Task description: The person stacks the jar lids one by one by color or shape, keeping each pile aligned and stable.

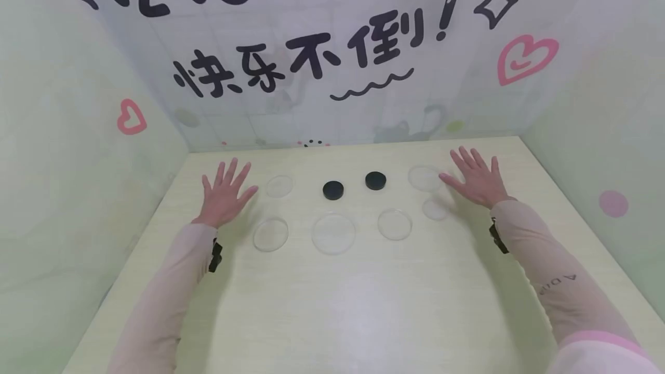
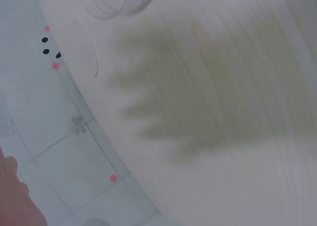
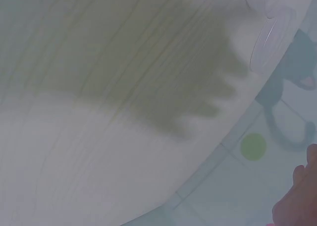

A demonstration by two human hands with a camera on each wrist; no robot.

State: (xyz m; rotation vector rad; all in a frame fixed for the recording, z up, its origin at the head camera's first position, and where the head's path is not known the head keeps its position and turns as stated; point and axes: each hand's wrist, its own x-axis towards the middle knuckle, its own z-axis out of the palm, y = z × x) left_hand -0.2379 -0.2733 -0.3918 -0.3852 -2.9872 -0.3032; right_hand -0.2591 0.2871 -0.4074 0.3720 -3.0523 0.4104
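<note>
My left hand is held over the left side of the table with its fingers spread and nothing in it. Nearest to it are a clear round disc and a larger clear disc just to its right. On the other side, my right hand also has spread fingers and holds nothing. Its thumb overlaps the edge of a clear disc in the head view, and a small clear disc lies below that. Two black discs lie flat between the hands. Each wrist view catches part of a hand, the left and the right.
A large clear disc and another clear disc lie on the pale wooden table in front of the black ones. Printed walls enclose its back and sides; the back wall carries black lettering. Both hands cast shadows on the tabletop.
</note>
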